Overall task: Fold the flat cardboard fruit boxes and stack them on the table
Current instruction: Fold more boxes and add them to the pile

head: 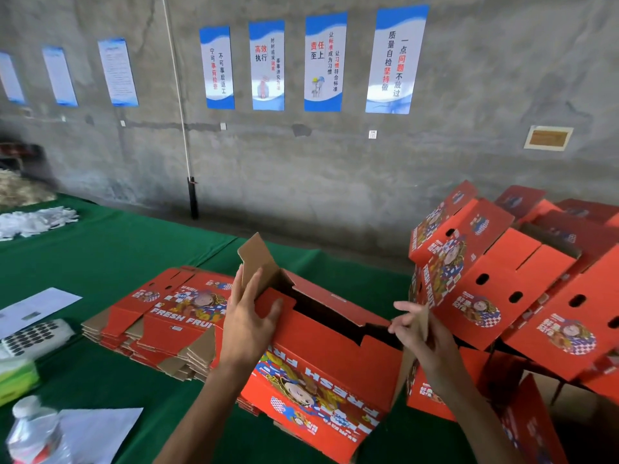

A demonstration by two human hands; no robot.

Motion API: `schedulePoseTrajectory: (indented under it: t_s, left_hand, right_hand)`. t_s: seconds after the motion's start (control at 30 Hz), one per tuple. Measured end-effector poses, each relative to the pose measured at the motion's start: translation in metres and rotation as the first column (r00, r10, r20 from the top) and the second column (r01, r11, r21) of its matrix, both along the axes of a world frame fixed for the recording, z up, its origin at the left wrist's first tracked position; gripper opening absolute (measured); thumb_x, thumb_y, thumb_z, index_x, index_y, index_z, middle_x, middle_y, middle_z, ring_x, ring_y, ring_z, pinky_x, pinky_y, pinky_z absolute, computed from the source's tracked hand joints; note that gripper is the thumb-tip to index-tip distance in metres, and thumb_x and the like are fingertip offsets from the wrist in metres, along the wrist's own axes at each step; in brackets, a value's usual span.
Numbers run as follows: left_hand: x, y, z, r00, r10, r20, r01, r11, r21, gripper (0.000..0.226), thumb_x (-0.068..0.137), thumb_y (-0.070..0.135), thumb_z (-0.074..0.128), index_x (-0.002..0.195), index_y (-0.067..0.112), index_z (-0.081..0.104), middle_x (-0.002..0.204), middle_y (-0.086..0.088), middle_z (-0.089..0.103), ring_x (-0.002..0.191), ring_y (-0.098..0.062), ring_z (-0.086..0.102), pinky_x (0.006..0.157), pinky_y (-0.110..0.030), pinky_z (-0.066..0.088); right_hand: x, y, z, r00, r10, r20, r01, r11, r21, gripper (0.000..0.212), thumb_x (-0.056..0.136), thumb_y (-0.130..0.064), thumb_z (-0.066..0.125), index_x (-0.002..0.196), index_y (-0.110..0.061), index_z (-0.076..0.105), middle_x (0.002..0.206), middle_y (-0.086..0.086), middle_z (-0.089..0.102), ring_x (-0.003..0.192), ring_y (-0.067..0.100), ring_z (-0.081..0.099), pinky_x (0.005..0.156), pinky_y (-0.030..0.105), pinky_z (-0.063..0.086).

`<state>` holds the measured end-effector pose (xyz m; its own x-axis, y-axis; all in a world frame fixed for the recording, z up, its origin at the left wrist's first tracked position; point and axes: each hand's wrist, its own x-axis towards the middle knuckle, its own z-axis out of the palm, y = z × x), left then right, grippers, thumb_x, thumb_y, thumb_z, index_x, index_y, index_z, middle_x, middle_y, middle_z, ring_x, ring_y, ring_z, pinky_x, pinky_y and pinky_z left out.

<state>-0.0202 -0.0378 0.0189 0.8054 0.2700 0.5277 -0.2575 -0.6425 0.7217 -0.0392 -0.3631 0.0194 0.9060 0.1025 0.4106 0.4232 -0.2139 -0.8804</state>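
Nearest the person, the half-formed red box point(321, 370) is sitting on the green worktop point(110, 262), its long axis running left to right between the two hands, its top open. The left hand point(249, 316) is lying on the box's left end with fingers straight, pressing a red tab down beside the upright brown flap point(256, 262). The right hand point(418, 333) is at the right end, fingers loosely spread around the brown end flap point(422, 321) there; whether it is pinching it is unclear. Each hand is closest to its own end, so closing the top probably calls for both end flaps folding inward. Further left, the flat boxes point(160, 316) are lying stacked. Far right, the finished boxes point(502, 272) are piling up.
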Motion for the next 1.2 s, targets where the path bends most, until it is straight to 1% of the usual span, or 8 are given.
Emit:
schedulePoseTrajectory:
  t_s: [0.43,0.57,0.67,0.73,0.87,0.97,1.1,1.2]
  left_hand:
    - [-0.008,0.005,0.006,0.984,-0.165,0.067,0.128,0.917,0.377,0.019,0.096,0.043,0.062,0.114,0.041,0.056,0.115,0.035,0.064,0.114,0.001,0.06,0.091,-0.037,0.055]
    - [-0.005,0.001,0.006,0.991,-0.131,0.04,0.102,0.901,0.422,0.02,0.095,0.051,0.062,0.114,0.045,0.062,0.126,0.029,0.061,0.117,0.001,0.058,0.088,-0.031,0.054]
    - [-0.003,-0.006,0.003,0.998,-0.062,0.031,0.048,0.938,0.344,0.012,0.099,0.047,0.059,0.111,0.045,0.061,0.118,0.029,0.063,0.099,0.0,0.064,0.074,-0.03,0.056]
    - [-0.002,-0.008,0.0,0.999,-0.026,0.031,0.016,0.958,0.287,0.012,0.101,0.044,0.054,0.113,0.043,0.057,0.111,0.026,0.062,0.085,-0.002,0.063,0.068,-0.035,0.057]
    - [0.002,-0.008,-0.002,0.997,-0.006,0.075,-0.011,0.973,0.229,0.028,0.091,0.03,0.04,0.116,0.032,0.052,0.107,0.016,0.055,0.101,-0.011,0.053,0.069,-0.043,0.054]
    - [0.002,-0.008,-0.003,0.994,0.0,0.109,-0.033,0.951,0.307,0.037,0.087,0.029,0.036,0.12,0.021,0.053,0.113,0.008,0.052,0.103,-0.017,0.047,0.065,-0.043,0.054]
    - [0.001,-0.009,-0.008,0.995,0.009,0.096,-0.045,0.921,0.387,0.04,0.089,0.029,0.038,0.126,0.023,0.053,0.132,0.009,0.051,0.115,-0.018,0.048,0.061,-0.037,0.056]
    - [0.0,-0.01,-0.013,0.998,0.017,0.063,-0.042,0.906,0.421,0.041,0.089,0.029,0.039,0.127,0.026,0.055,0.143,0.013,0.047,0.127,-0.014,0.047,0.059,-0.03,0.054]
  right_hand:
    - [0.0,0.01,-0.011,0.994,0.057,-0.096,-0.058,0.998,-0.002,0.083,0.085,-0.09,0.036,0.155,-0.046,0.033,0.156,-0.034,0.036,0.145,-0.01,0.032,0.114,0.021,0.03]
    - [0.008,0.026,-0.016,0.988,-0.02,0.154,0.075,0.931,-0.358,0.049,0.105,-0.046,0.052,0.153,-0.046,0.042,0.169,-0.02,0.015,0.153,0.0,0.019,0.12,0.027,0.018]
    - [0.012,0.033,-0.024,0.964,-0.093,0.247,0.17,0.935,-0.311,0.081,0.098,-0.023,0.069,0.161,-0.04,0.021,0.171,-0.017,-0.002,0.157,0.003,0.004,0.118,0.027,0.014]
    - [0.012,0.032,-0.023,0.97,-0.103,0.219,0.156,0.957,-0.244,0.094,0.093,-0.028,0.075,0.162,-0.042,0.013,0.17,-0.02,0.008,0.156,0.002,0.01,0.119,0.029,0.019]
    - [0.008,0.035,-0.024,0.964,-0.024,0.267,0.135,0.904,-0.406,0.046,0.096,-0.069,0.051,0.131,-0.044,0.066,0.153,-0.03,0.043,0.148,0.007,0.032,0.119,0.044,0.029]
    - [0.008,0.038,-0.018,0.973,-0.057,0.222,0.135,0.926,-0.354,0.022,0.097,-0.051,0.064,0.113,-0.043,0.075,0.154,-0.025,0.044,0.145,0.003,0.035,0.117,0.035,0.03]
    - [0.01,0.034,-0.002,0.978,-0.12,-0.173,0.012,0.852,-0.523,0.078,0.082,-0.059,0.075,0.149,-0.049,0.036,0.143,-0.015,0.048,0.133,0.01,0.047,0.112,0.04,0.04]
    - [0.014,0.051,0.003,0.963,-0.268,-0.043,0.124,0.574,-0.809,0.084,0.085,-0.062,0.067,0.154,-0.033,0.029,0.143,-0.006,0.048,0.131,0.019,0.047,0.107,0.041,0.041]
